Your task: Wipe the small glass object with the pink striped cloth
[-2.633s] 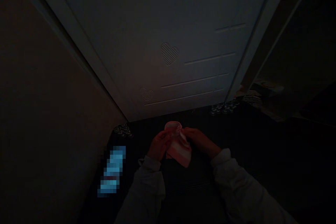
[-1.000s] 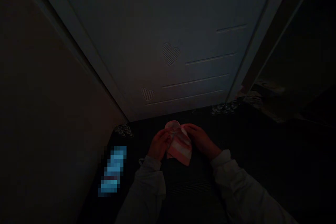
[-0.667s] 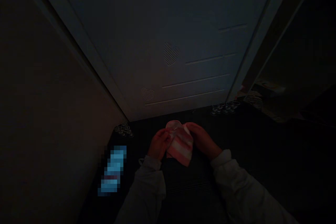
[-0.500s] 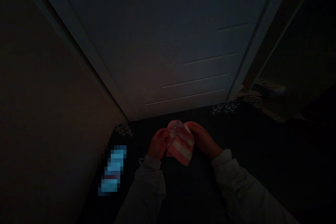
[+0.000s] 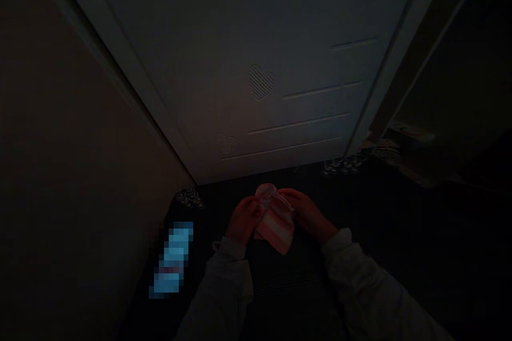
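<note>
In the dim light, a small pink-and-white striped cloth (image 5: 276, 226) hangs folded between my two hands, just above a dark surface. My left hand (image 5: 242, 219) pinches its left edge with bent fingers. On the other side, my right hand (image 5: 308, 213) grips the upper right edge, its fingers partly behind the fabric. A paler, rounded part stands up at the top of the cloth. Its exact kind is too dark to make out.
A pale door-like panel (image 5: 208, 53) with embossed hearts and lines stands behind the dark surface (image 5: 288, 298). Clusters of small shiny rings (image 5: 189, 198) lie at the left, with more rings (image 5: 344, 164) at the right. A blurred bright blue screen (image 5: 172, 258) lies left. Boxes (image 5: 412, 132) sit far right.
My right hand has shifted slightly along the cloth's right edge, its fingers now showing more at the top. The cloth's folds have changed a little; the left hand stays nearly in place.
</note>
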A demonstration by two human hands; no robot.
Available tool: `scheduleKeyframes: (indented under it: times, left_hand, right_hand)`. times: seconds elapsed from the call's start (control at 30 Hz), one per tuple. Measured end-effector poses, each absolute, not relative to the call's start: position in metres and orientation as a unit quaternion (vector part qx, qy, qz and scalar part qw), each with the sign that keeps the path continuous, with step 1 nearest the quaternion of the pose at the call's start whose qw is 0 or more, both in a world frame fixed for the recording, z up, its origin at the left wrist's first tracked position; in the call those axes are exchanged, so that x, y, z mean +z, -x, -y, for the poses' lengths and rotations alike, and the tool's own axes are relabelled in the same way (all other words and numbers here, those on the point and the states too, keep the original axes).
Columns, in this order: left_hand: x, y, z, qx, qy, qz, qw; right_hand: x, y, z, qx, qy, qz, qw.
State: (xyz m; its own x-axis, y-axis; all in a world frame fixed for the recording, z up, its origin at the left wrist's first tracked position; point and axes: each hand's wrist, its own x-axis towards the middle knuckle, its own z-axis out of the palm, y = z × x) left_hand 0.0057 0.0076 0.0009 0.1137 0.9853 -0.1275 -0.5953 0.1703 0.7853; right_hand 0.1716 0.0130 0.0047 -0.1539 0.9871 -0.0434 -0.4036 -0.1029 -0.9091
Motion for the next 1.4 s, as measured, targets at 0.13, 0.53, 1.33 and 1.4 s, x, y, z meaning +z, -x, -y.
scheduleKeyframes:
  times: [0.13,0.53,1.33,1.4]
  left_hand:
    - [0.002,-0.006,-0.008,0.576,-0.290,-0.332,0.689]
    - [0.006,-0.008,-0.006,0.560,-0.308,-0.332,0.693]
    - [0.004,-0.007,-0.003,0.540,-0.359,-0.356,0.673]
    - [0.002,-0.006,-0.004,0.538,-0.361,-0.363,0.669]
  right_hand:
    - [0.006,-0.172,-0.012,0.633,0.371,0.431,0.526]
    - [0.016,-0.171,-0.010,0.496,0.422,0.563,0.508]
    - [0.008,-0.168,-0.010,0.566,0.396,0.546,0.475]
    - [0.005,-0.168,-0.011,0.611,0.364,0.511,0.483]
